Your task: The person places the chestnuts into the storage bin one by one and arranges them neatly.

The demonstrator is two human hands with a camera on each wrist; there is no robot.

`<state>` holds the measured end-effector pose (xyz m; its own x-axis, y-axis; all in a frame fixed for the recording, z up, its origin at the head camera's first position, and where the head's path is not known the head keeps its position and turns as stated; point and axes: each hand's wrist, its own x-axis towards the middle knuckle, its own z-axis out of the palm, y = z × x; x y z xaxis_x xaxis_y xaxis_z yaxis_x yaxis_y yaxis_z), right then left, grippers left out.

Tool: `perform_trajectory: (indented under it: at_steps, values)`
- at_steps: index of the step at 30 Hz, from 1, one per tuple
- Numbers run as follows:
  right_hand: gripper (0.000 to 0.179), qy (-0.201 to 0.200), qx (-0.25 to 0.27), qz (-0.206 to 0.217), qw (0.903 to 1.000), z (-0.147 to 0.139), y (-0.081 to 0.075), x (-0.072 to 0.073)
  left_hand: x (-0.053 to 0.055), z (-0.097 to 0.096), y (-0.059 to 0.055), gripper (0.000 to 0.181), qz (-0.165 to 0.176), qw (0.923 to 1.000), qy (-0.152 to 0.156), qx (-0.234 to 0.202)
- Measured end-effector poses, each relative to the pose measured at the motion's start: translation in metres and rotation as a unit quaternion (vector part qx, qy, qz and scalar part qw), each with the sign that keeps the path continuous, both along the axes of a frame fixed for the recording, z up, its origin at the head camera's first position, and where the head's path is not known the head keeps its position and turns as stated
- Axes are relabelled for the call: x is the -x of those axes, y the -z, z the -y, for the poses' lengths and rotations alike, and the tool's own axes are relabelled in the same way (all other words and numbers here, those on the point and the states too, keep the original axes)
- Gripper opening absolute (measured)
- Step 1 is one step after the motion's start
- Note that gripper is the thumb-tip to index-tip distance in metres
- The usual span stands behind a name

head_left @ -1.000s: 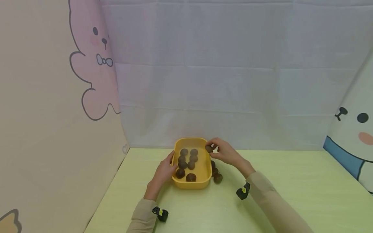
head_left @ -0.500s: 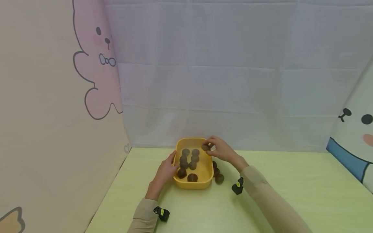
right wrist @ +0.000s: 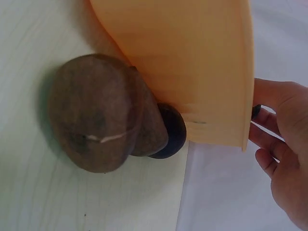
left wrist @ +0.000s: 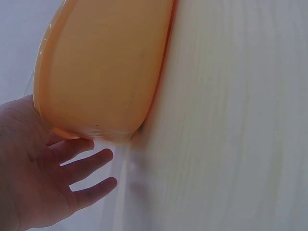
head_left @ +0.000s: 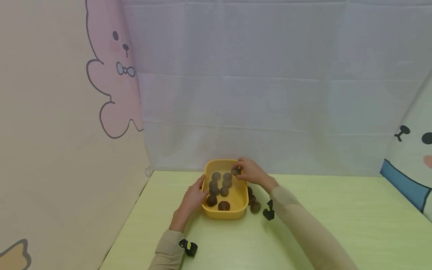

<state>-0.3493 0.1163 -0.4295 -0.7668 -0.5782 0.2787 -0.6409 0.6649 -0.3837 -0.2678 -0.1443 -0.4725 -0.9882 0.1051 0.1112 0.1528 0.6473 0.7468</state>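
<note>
A deep yellow tray (head_left: 224, 214) stands on the table, with several round brown nuts (head_left: 224, 206) inside, in two rough columns. At its left wall, my left hand (head_left: 192, 198) holds the rim, thumb over the inner side. The left wrist view shows its other fingers spread loosely beneath the tray's end, the thumb hidden. My right hand (head_left: 254, 172) reaches over the back right corner and pinches a brown nut (head_left: 236, 171) inside the rim. From the right wrist view, that nut is mostly hidden by the tray wall; only a dark edge shows.
Against the tray's right side lie several more nuts (right wrist: 96, 113), the nearest marked with a pale slit. A white cloth (head_left: 263, 90) hangs right behind the tray. The pale green table (head_left: 330, 210) stretches to the right, and a printed wall (head_left: 67, 157) borders the left.
My right hand has shifted left and slightly forward, carrying the pinched nut from the right rim to inside the back right corner. The left hand keeps its hold on the tray.
</note>
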Motion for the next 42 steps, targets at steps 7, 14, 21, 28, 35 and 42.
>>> perform_trajectory:
  at_steps: [7,14,21,28,35,42]
  values:
    - [0.032,0.010,-0.039,0.009,0.9992,0.003,0.001,0.007,0.001,-0.002,0.001,0.068,0.004,1.0000,-0.002,0.002]
    - [0.031,0.018,-0.087,-0.001,0.9961,0.008,0.002,0.010,-0.001,-0.004,-0.002,0.068,0.004,1.0000,-0.001,-0.005]
    - [0.015,0.063,-0.131,0.017,0.9893,0.023,0.002,0.012,0.000,-0.005,-0.004,0.068,-0.002,1.0000,0.003,-0.005]
    - [0.026,0.092,-0.150,0.057,0.9827,0.032,0.004,0.011,-0.002,-0.006,-0.005,0.068,0.003,1.0000,-0.002,-0.008]
    - [0.027,0.084,-0.149,0.027,0.9848,0.030,0.003,0.007,-0.001,-0.005,-0.003,0.068,0.001,1.0000,-0.001,-0.008]
    - [0.020,0.105,-0.047,-0.038,0.9926,0.020,0.006,0.003,-0.001,-0.001,-0.001,0.068,-0.001,1.0000,-0.005,-0.005]
